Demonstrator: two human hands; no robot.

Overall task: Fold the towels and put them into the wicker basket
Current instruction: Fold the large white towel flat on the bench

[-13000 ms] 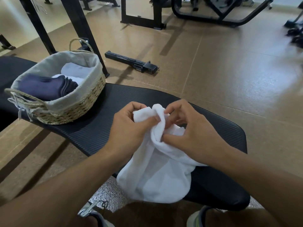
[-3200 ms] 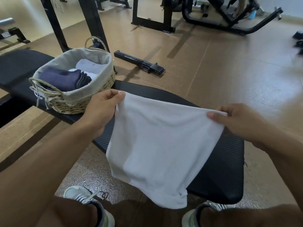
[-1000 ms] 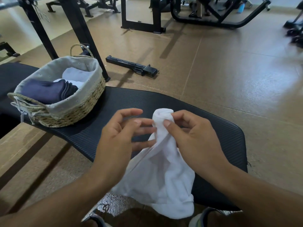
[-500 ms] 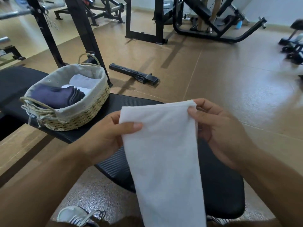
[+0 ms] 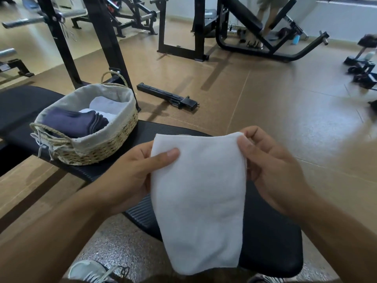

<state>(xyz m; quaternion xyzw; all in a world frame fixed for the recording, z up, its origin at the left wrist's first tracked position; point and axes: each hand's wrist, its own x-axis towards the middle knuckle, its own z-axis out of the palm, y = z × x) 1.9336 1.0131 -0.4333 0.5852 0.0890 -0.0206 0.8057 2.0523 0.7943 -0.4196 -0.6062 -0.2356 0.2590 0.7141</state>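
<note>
A white towel (image 5: 199,201), folded into a narrow strip, hangs in front of me above the black bench pad (image 5: 271,242). My left hand (image 5: 134,172) pinches its top left corner with the thumb on the front. My right hand (image 5: 269,166) pinches the top right corner. The wicker basket (image 5: 95,148) with a pale cloth liner stands on the bench to the left. Inside it lie folded dark blue towels (image 5: 75,122) and white towels (image 5: 106,105).
A black metal bar (image 5: 167,98) lies on the brown floor beyond the bench. Black rack posts (image 5: 106,39) rise behind the basket, and gym machines (image 5: 255,29) stand at the back. My shoes (image 5: 89,271) show at the bottom.
The towel went from bunched between my hands to a narrow folded strip held up by its top corners. Over the last half second it has sunk slightly lower.
</note>
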